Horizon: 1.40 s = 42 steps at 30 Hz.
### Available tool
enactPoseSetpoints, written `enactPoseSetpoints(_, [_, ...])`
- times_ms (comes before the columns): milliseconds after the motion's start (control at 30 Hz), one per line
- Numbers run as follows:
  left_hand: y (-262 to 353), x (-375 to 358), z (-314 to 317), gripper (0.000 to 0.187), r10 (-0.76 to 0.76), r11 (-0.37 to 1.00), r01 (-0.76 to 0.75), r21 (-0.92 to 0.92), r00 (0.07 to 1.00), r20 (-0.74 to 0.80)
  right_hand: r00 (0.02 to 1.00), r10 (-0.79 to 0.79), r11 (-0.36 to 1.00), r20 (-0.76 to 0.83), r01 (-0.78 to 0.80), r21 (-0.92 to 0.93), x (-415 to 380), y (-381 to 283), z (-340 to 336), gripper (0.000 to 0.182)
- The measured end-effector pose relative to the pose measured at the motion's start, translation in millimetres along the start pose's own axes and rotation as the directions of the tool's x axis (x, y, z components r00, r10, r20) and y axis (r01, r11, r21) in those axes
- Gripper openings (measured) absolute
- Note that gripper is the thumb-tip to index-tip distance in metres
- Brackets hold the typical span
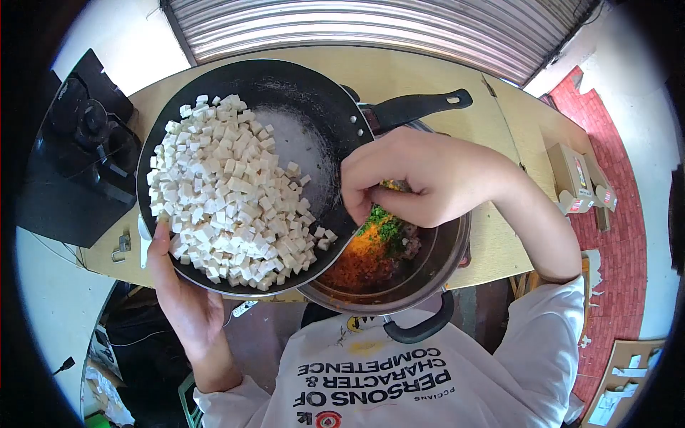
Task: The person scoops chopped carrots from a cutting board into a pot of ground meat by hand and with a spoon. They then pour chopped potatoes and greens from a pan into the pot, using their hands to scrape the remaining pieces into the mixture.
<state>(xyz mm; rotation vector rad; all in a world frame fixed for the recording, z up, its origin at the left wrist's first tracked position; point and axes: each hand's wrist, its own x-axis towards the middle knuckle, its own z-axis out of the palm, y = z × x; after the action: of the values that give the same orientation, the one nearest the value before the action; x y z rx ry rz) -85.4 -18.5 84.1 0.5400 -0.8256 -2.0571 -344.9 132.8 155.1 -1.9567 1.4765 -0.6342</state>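
Note:
A black frying pan is heaped on its left side with white cubes that look like tofu. My left hand grips the pan's lower-left edge, thumb on the rim and the other fingers hidden beneath. At the right rim, my right hand is closed with curled fingers over the edge and thumb outside it. Partly under the pan sits a metal pot holding orange shreds, chopped green herbs and a pinkish mixture. The pan overlaps the pot's left part.
The pan's handle points right across the yellow table. A black appliance stands at the left, and a padlock lies near it. The pot's handle faces my shirt. Cardboard boxes are at the right.

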Motion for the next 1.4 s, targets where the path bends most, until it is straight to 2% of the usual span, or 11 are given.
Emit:
enactPoseSetpoints(200, [2,-1,-2,0.054,-0.013,1.0,0.013,0.014,1.0,0.016,0.968,-0.188,0.971,-0.165,0.158,-0.181,-22,-1,2,0.009])
enactPoseSetpoints(333, [0,-2,12,0.054,0.019,0.997,-0.011,0.071,0.994,-0.112,0.98,-0.123,0.93,-0.159,0.057,-0.363,-35,-10,16,0.004])
enactPoseSetpoints(400, [2,1,0,0.054,-0.003,0.999,0.005,0.051,0.999,-0.046,0.994,0.028,0.815,-0.104,-0.083,-0.574,-35,-19,14,0.007])
enactPoseSetpoints(600, [2,0,3,0.054,0.008,0.999,-0.008,0.031,1.0,-0.022,0.973,-0.125,0.841,-0.195,-0.001,-0.542,-23,-15,-1,0.009])
enactPoseSetpoints(867, [-3,-3,5,0.053,0.03,0.998,-0.029,0.049,0.999,-0.021,0.965,0.107,0.779,-0.24,-0.231,-0.582,31,16,11,0.044])
enactPoseSetpoints(1000, [0,-3,6,0.052,-0.013,1.0,0.013,0.028,1.0,0.024,0.969,-0.071,0.739,-0.236,-0.108,-0.665,29,20,19,0.03])
enactPoseSetpoints(1067, [1,-3,4,0.052,-0.038,0.999,0.036,0.022,0.998,0.052,0.969,0.238,0.789,-0.067,-0.233,-0.568,22,-1,17,0.053])
enactPoseSetpoints(1200, [-2,0,5,0.052,-0.01,0.999,0.01,0.038,1.0,0.003,0.908,0.403,0.767,0.116,-0.266,-0.584,7,-27,14,0.049])
enactPoseSetpoints(1233, [-2,0,4,0.051,-0.006,0.999,0.006,0.031,1.0,-0.016,0.964,0.258,0.811,0.063,-0.18,-0.557,-4,-21,20,0.045])
enactPoseSetpoints(1367, [-2,0,4,0.051,-0.017,1.0,0.016,0.016,1.0,0.016,0.953,0.273,0.855,0.133,-0.177,-0.488,-14,-31,14,0.04])
enactPoseSetpoints(1400, [-3,0,6,0.052,-0.01,1.0,0.01,0.018,1.0,0.009,0.986,0.153,0.871,0.07,-0.101,-0.48,-20,-30,12,0.036])
